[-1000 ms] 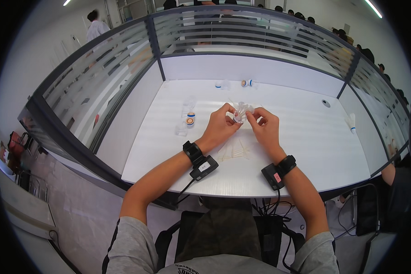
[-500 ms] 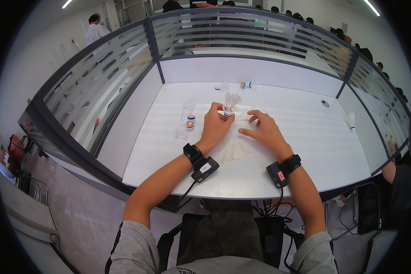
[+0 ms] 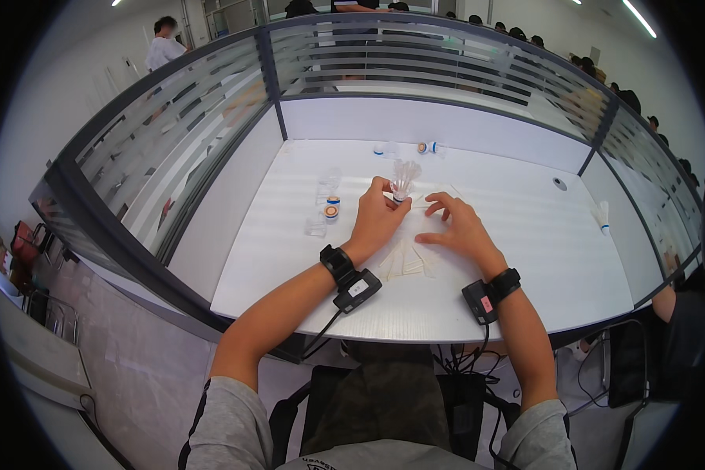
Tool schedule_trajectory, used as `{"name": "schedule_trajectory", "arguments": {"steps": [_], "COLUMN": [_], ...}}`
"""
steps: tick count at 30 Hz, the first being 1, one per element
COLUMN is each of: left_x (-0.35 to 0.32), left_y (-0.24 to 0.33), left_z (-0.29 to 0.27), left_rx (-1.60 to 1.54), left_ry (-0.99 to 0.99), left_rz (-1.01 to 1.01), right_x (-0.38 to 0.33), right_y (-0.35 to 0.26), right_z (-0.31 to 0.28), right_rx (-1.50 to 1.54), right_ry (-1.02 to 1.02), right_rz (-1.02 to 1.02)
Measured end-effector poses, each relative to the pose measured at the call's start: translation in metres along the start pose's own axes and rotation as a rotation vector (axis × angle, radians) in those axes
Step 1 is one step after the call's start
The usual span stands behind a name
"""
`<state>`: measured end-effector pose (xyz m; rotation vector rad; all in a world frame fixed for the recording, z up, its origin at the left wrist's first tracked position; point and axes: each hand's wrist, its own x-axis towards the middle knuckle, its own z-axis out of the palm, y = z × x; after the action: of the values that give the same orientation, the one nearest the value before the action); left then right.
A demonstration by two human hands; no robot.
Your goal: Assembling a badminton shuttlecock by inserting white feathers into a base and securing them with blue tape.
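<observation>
My left hand [image 3: 378,213] is closed around a small clear holder [image 3: 399,197] with a blue-and-white lower end. A fan of thin pale sticks [image 3: 405,174] spreads out of its top. To the right of it, my right hand [image 3: 458,229] is open, fingers curved and thumb apart, with nothing visible between them. A few thin sticks [image 3: 420,200] lie by its fingertips. More loose pale sticks [image 3: 406,265] lie in a crossed heap on the table, nearer to me between my forearms.
Left of my left hand stand clear plastic pieces [image 3: 316,227] and round orange-ringed caps [image 3: 331,212]. Further small white, blue-banded containers [image 3: 428,147] lie at the back. A white tube-like container [image 3: 603,218] lies at the right. A low partition [image 3: 431,121] encloses the white table [image 3: 517,290].
The view has shifted slightly, so the table scene sits a little to the right. My left hand keeps its hold; my right hand stays much the same.
</observation>
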<state>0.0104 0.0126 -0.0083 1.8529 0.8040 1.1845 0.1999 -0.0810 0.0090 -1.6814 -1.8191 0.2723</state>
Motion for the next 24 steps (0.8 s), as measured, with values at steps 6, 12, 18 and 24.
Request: {"name": "schedule_trajectory", "arguments": {"steps": [6,12,18,24], "left_x": [-0.0011,-0.0027,-0.0015,-0.0017], "left_y": [0.0009,0.0061,0.0053,0.0052], "left_z": [-0.0004,-0.0009,-0.0011,0.0009], "left_rx": [0.016,-0.005,0.004,-0.010], "left_ry": [0.002,0.009,0.001,-0.002], "left_rz": [0.004,-0.001,-0.005,-0.015], "right_x": [0.0006,0.0016,0.0030,0.0002], "right_y": [-0.0002,0.0013,0.0022,-0.0013], "right_z": [-0.0002,0.0003,0.0013,0.0005], "right_rx": [0.038,0.072,0.089,0.186], "right_ry": [0.003,0.009,0.015,0.066], "right_rz": [-0.005,-0.026,-0.037,-0.054]}}
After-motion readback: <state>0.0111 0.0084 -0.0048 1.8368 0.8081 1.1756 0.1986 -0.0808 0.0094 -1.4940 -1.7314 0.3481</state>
